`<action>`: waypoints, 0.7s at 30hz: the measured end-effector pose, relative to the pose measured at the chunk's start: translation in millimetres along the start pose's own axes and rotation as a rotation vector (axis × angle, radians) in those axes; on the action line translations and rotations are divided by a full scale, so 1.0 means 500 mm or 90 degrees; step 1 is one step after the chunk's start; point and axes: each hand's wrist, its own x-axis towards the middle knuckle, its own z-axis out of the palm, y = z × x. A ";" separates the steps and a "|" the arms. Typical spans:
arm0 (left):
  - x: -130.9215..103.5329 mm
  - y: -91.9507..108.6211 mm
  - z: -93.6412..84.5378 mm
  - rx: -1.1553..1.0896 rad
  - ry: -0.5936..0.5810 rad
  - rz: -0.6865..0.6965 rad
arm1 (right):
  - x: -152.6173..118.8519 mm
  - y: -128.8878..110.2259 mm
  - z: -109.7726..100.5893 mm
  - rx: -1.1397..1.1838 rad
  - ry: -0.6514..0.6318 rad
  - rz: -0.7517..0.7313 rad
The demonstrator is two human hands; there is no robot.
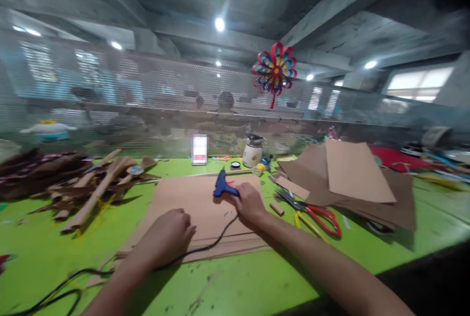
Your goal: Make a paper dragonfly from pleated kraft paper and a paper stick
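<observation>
A blue glue gun [224, 186] with a red trigger is gripped at its handle by my right hand [250, 203], over brown paper sheets [205, 213] stacked on the green table. Its black cord [216, 241] runs under my left forearm to the lower left. My left hand [172, 235] rests at the left part of the sheets, fingers curled; whether it holds anything is hidden. Right of the stack are a small paper roll [277, 208] and red-handled scissors [323, 219].
Rolled paper pieces [99, 191] are heaped at left. More brown sheets [358, 171] lie at right. A phone [199, 149], a white jug [252, 153] and a yellow spool [259, 169] stand behind the stack. A paper flower [276, 72] hangs on the mesh partition.
</observation>
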 end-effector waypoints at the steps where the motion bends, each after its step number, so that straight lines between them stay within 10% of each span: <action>1: 0.005 -0.006 0.005 -0.010 -0.006 0.003 | 0.011 -0.002 0.004 -0.010 -0.003 0.004; 8: 0.029 -0.024 0.018 -0.028 -0.025 0.040 | 0.093 0.006 0.031 -0.111 0.008 0.118; 21: 0.024 -0.015 0.007 -0.068 -0.020 0.068 | 0.022 -0.006 0.019 -0.095 -0.079 0.102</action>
